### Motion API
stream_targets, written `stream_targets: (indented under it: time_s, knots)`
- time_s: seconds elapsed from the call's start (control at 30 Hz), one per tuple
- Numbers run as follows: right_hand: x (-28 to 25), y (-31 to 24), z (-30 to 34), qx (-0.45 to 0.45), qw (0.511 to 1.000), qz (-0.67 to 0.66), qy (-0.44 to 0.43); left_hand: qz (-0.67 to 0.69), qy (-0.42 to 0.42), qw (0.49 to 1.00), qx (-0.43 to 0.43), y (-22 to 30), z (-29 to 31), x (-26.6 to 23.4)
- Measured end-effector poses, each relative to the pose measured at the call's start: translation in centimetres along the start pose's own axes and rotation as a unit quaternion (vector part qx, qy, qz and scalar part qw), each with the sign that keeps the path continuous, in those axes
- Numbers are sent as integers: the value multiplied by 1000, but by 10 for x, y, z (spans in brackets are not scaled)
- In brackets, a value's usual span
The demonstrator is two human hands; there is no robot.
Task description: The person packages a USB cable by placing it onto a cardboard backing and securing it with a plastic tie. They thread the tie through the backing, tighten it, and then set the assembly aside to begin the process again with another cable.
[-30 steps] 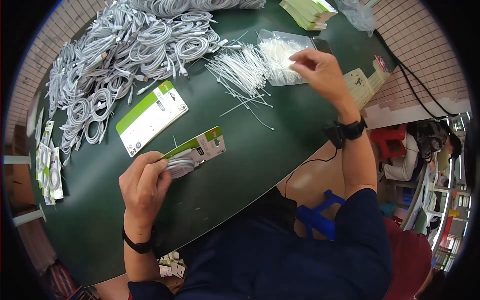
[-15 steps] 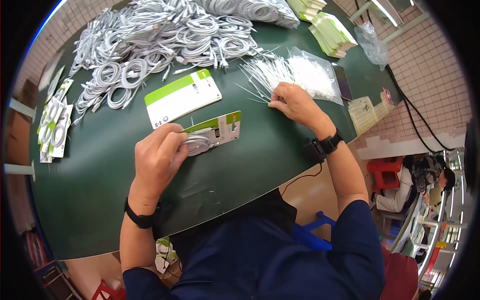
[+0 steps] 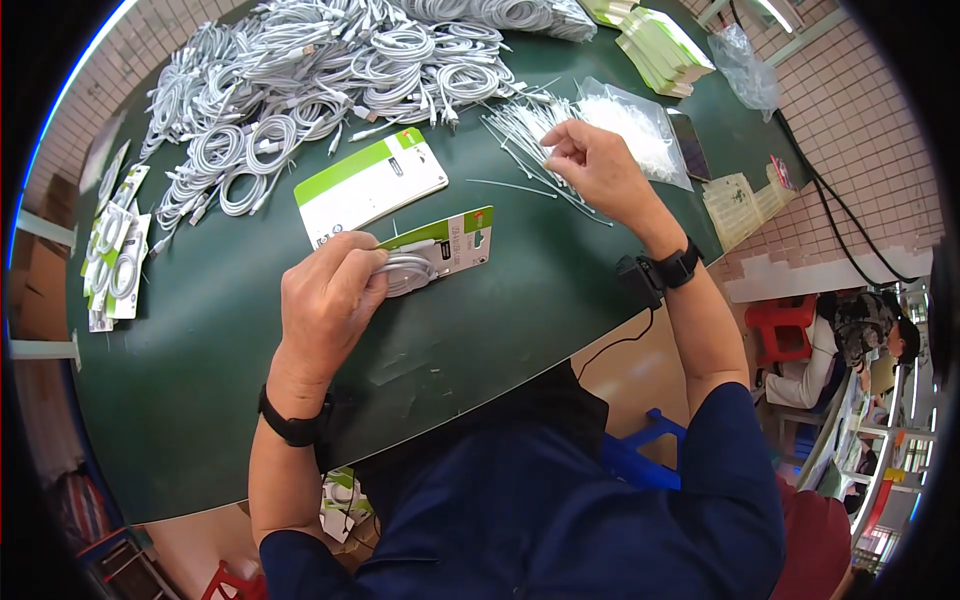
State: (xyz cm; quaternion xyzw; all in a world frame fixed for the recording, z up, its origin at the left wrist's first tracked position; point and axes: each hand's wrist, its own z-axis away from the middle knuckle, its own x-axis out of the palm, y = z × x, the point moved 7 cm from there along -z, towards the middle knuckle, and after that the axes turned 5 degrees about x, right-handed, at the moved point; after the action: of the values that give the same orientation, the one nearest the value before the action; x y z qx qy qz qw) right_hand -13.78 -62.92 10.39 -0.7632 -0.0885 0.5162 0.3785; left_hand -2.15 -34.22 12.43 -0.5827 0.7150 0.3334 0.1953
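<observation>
My left hand [image 3: 330, 300] pinches a green and white packaging card [image 3: 465, 240] with a coiled grey cable [image 3: 408, 272] against it. A thin white tip sticks up behind the card beside my fingers. Over the near side of a loose pile of white cable ties [image 3: 518, 135] hovers my right hand [image 3: 605, 178]. Its fingers are bent, with a gap between thumb and forefinger, and I see nothing held in them. A few stray ties lie on the green table just left of and below that hand. A stack of flat cards [image 3: 375, 185] lies beyond my left hand.
A large heap of coiled grey cables [image 3: 320, 70] covers the table's far side. Finished-looking carded cables [image 3: 120, 260] lie at the left edge. A clear bag of ties [image 3: 630, 130], a phone [image 3: 687, 145], card stacks [image 3: 665, 50] and paper [image 3: 745, 205] sit at the right.
My right hand has lifted away from the near ends of the ties and moved up and slightly right, its thumb and forefinger parting. Several ties have shifted. My left hand keeps the card and cable.
</observation>
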Motion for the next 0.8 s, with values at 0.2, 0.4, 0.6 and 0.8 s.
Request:
stream_targets:
  time_s: [0.2,0.4,0.6,0.8]
  knots:
    - [20,-44,-12,63,970,-228,-60,-13,-13,1000,23,4,-5,1]
    - [51,-84,-23,37,931,-342,-121,-3,-21,999,26,2,-5,-1]
    - [77,-104,-34,23,923,-350,-159,-18,-4,1000,20,-2,-2,-3]
    - [102,-108,-40,-18,887,-421,-186,-29,-6,999,12,-7,0,-7]
